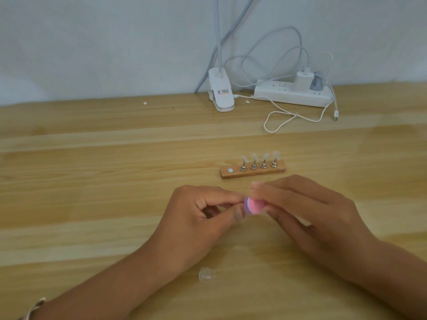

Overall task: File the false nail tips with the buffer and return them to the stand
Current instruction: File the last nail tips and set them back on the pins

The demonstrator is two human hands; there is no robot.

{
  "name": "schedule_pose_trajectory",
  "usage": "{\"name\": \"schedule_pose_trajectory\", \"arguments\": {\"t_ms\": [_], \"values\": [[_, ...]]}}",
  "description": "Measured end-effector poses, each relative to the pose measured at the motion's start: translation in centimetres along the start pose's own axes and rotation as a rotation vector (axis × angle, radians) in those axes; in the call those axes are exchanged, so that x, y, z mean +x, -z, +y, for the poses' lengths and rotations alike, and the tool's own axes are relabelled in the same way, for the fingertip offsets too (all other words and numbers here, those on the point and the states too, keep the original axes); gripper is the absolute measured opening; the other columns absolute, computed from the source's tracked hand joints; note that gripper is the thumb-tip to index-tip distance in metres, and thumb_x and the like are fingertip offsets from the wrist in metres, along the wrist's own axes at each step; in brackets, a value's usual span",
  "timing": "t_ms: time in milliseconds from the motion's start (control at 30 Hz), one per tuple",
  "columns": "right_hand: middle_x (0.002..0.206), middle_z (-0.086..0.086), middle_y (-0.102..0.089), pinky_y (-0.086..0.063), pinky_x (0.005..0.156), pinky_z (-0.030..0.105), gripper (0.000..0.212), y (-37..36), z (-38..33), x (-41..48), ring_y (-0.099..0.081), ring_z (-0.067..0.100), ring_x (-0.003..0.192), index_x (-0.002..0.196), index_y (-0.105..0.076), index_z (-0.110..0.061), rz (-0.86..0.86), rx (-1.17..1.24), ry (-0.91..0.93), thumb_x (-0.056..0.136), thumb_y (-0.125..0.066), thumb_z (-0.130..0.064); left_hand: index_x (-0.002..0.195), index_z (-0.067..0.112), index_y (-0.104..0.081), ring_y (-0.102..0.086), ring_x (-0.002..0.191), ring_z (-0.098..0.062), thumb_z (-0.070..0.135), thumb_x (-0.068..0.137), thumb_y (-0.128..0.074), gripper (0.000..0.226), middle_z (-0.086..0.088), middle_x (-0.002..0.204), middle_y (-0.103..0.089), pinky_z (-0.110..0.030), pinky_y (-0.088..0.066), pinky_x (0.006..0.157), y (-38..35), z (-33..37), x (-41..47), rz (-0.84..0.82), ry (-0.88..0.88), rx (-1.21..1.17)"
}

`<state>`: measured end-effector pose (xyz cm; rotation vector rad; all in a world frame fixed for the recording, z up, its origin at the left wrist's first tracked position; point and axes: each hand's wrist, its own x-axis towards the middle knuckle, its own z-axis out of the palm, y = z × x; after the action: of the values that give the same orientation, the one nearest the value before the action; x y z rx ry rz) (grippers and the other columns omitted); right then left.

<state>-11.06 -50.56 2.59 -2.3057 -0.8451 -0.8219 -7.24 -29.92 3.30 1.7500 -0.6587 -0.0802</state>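
Just before the stand (253, 171), left hand (196, 218) pinches what I take for 1 tip, hidden and blurred, against the buffer (324, 207) clamped in right hand (309, 211); weak grip could flick it off onto the bench (92, 181).

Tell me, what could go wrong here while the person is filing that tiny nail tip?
The left hand pinches something small against the pink buffer in the right hand; the motion is blurred, so the piece could slip and fly off. A loose clear nail tip lies near the left forearm, which could sweep it off the table. Both hands work close to the stand, so a slip might topple its four mounted tips.
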Motion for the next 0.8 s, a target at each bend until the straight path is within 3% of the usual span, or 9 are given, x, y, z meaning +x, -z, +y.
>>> {"name": "schedule_pose_trajectory", "arguments": {"t_ms": [133,267,333,400,533,667,733,800], "values": [[0.111,0.005,-0.071,-0.053,0.09,0.024,0.021,-0.2,-0.3,-0.1,-0.067,0.013,0.106,0.109,-0.075,-0.005,-0.022,-0.009,0.057,0.092,-0.064,0.002,0.091,0.03,-0.078,-0.054,0.055,-0.002,0.029,0.08,-0.073,0.012,0.017,0.069,-0.069,-0.015,-0.041,0.052,-0.1,-0.1,0.0,0.008,-0.05,0.054],[0.112,0.004,-0.07,-0.052,0.089,0.024,0.024,0.0,0.0,0.0,-0.067,0.013,0.103,0.109,-0.075,-0.006,-0.009,-0.016,0.03,0.09,-0.066,0.005,0.091,0.03,-0.079,-0.055,0.054,-0.028,0.034,0.079,-0.076,0.013,0.004,0.071,-0.071,-0.032,-0.041,0.049,0.0,-0.1,-0.1,0.007,-0.027,0.004],[0.113,0.005,-0.07,-0.051,0.093,0.024,0.023,-0.4,-0.5,-0.2,-0.066,0.015,0.11,0.11,-0.075,-0.007,-0.038,0.018,0.086,0.095,-0.061,0.002,0.092,0.031,-0.078,-0.06,0.058,-0.028,0.033,0.08,-0.075,0.012,0.002,0.072,-0.072,-0.036,-0.045,0.05,0.0,-0.2,-0.1,0.007,-0.046,0.019],[0.114,0.004,-0.069,-0.052,0.091,0.026,0.023,0.0,0.4,-0.1,-0.067,0.018,0.107,0.112,-0.075,-0.007,-0.059,-0.018,0.048,0.094,-0.062,0.002,0.09,0.028,-0.079,-0.061,0.058,-0.02,0.027,0.081,-0.077,0.01,0.004,0.072,-0.072,-0.028,-0.045,0.051,0.0,-0.4,-0.1,0.008,-0.046,0.037],[0.106,0.001,-0.072,-0.048,0.092,0.018,0.022,1.8,2.8,0.3,-0.066,0.013,0.098,0.109,-0.074,-0.005,0.026,-0.145,-0.135,0.089,-0.067,0.0,0.09,0.019,-0.078,-0.072,0.077,-0.013,0.015,0.082,-0.073,0.01,0.009,0.084,-0.076,-0.025,-0.057,0.071,0.1,0.0,-0.1,0.044,0.008,-0.041],[0.108,-0.002,-0.071,-0.047,0.095,0.017,0.02,2.0,2.4,0.0,-0.066,0.01,0.101,0.11,-0.073,-0.007,0.041,-0.103,-0.135,0.093,-0.064,-0.007,0.087,0.018,-0.074,-0.071,0.093,-0.011,0.003,0.087,-0.066,0.017,0.005,0.092,-0.076,-0.026,-0.054,0.085,1.3,-0.4,1.7,0.15,0.04,-0.052],[0.109,-0.004,-0.07,-0.047,0.095,0.017,0.019,1.5,2.2,0.0,-0.065,0.01,0.102,0.11,-0.073,-0.006,0.006,-0.109,-0.095,0.096,-0.061,-0.009,0.082,0.028,-0.075,-0.065,0.092,-0.006,0.004,0.084,-0.07,0.025,0.006,0.094,-0.072,-0.021,-0.049,0.08,2.0,-0.6,2.7,0.201,0.03,0.055],[0.108,-0.006,-0.068,-0.047,0.094,0.016,0.021,1.2,2.2,0.1,-0.064,0.009,0.101,0.109,-0.073,-0.006,-0.016,-0.108,-0.074,0.095,-0.059,-0.013,0.079,0.033,-0.075,-0.057,0.078,-0.002,0.007,0.081,-0.074,0.027,0.006,0.091,-0.069,-0.012,-0.038,0.064,2.4,-0.9,3.5,0.223,0.044,0.164]]}}
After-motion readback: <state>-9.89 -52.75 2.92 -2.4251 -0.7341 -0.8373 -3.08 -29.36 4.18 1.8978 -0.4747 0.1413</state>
